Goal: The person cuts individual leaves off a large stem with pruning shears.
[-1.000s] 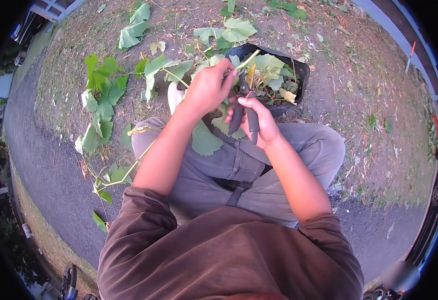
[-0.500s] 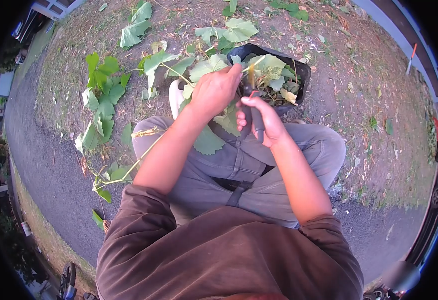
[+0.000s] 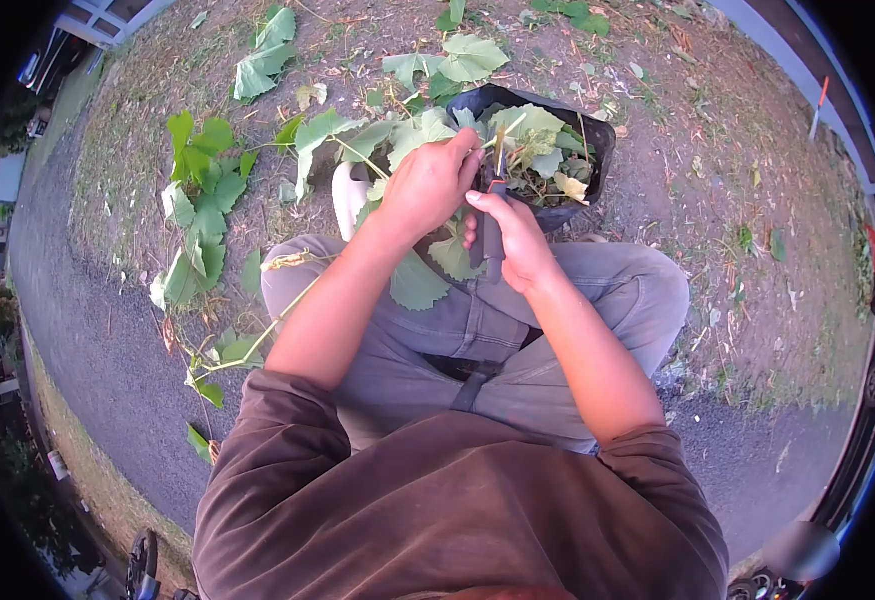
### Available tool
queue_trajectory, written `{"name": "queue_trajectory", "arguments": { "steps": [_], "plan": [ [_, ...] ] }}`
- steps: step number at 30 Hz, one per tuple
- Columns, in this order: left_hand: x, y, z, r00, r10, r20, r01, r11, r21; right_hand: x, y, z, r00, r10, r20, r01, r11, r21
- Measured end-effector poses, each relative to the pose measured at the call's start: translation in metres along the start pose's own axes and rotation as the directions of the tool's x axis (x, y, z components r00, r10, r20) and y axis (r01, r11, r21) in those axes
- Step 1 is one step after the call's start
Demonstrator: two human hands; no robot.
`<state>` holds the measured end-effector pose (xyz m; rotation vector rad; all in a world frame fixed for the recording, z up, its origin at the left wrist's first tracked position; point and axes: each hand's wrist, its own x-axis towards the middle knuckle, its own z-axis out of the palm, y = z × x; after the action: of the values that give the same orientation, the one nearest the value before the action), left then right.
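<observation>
My left hand (image 3: 432,180) is closed on a leafy green vine (image 3: 360,154), whose pale stem end sticks out past the fingers toward the black container. My right hand (image 3: 514,238) is wrapped round dark-handled pruning shears (image 3: 495,225), with the blades pointing away from me beside the stem. The handles look close together. Cut leaves and stems lie in the black container (image 3: 603,165) just beyond my hands. A large leaf (image 3: 419,284) hangs below my left hand over my lap.
A long leafy vine (image 3: 198,240) lies on the ground at the left. More leaves (image 3: 472,58) lie beyond the container. A white curved object (image 3: 349,200) is by my left knee. Grass and bare soil (image 3: 728,180) spread to the right.
The shears' handles have come closer together in my right hand, and the blades look narrower. My left hand has stayed almost in place on the vine.
</observation>
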<state>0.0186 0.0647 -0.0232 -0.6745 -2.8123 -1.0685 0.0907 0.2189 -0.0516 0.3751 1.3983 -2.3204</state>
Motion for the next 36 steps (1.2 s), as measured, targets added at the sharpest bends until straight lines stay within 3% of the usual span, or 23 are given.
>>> {"name": "queue_trajectory", "arguments": {
  "steps": [9,14,17,30,32,36],
  "plan": [
    [0.000,-0.009,-0.002,0.996,-0.013,0.092,0.037,0.964,-0.263,0.004,0.011,0.000,0.993,-0.093,-0.075,0.091,0.996,-0.022],
    [0.000,0.004,-0.008,0.975,-0.104,0.198,0.165,0.933,-0.321,0.002,0.015,0.007,0.984,-0.119,-0.132,0.123,0.992,0.026],
    [-0.001,-0.002,0.002,0.981,-0.043,0.187,0.125,0.883,-0.453,0.001,0.012,0.009,0.982,-0.126,-0.144,0.137,0.988,0.067],
    [0.002,-0.011,-0.002,0.991,-0.030,0.128,0.075,0.930,-0.361,0.005,0.013,0.006,0.988,-0.135,-0.081,0.137,0.990,0.016],
    [0.002,-0.014,-0.012,0.976,-0.055,0.212,0.146,0.886,-0.440,0.003,0.008,0.004,0.992,-0.111,-0.066,0.115,0.992,0.057],
    [0.002,-0.022,-0.026,0.962,-0.052,0.269,0.156,0.911,-0.382,0.008,0.006,-0.009,0.997,-0.070,-0.044,0.073,0.994,0.086]
  ]
}}
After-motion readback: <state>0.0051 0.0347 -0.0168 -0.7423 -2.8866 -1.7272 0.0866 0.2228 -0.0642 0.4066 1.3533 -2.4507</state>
